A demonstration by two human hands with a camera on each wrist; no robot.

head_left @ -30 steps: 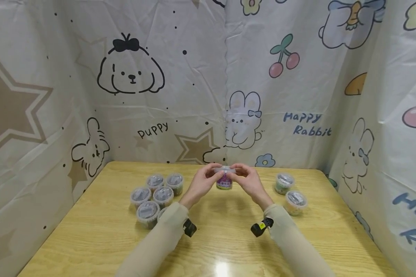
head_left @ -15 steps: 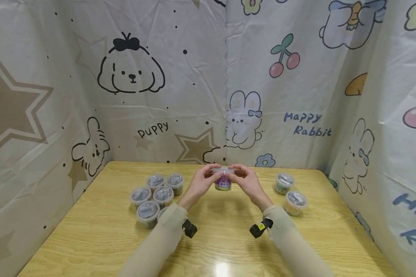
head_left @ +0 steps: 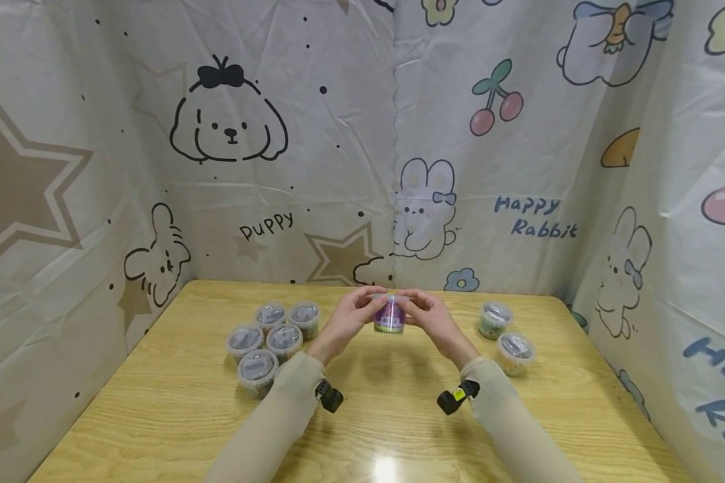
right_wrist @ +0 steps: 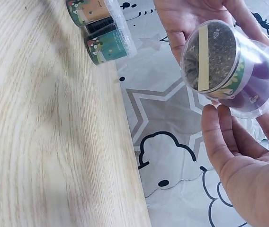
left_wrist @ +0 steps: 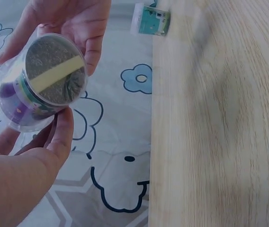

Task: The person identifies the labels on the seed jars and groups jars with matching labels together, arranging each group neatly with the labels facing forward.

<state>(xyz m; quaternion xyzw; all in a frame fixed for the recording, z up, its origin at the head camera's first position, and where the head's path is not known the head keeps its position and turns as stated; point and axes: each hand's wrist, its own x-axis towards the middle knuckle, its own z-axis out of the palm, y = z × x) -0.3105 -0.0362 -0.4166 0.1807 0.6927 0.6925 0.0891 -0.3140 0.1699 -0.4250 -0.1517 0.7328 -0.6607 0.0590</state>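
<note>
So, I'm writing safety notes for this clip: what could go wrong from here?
The purple-labelled tub is held off the table by the left hand and right hand near its top, so it might slip and drop.

In the head view the left sleeve overlaps the clustered tubs, so moving it outward could knock one.
</note>
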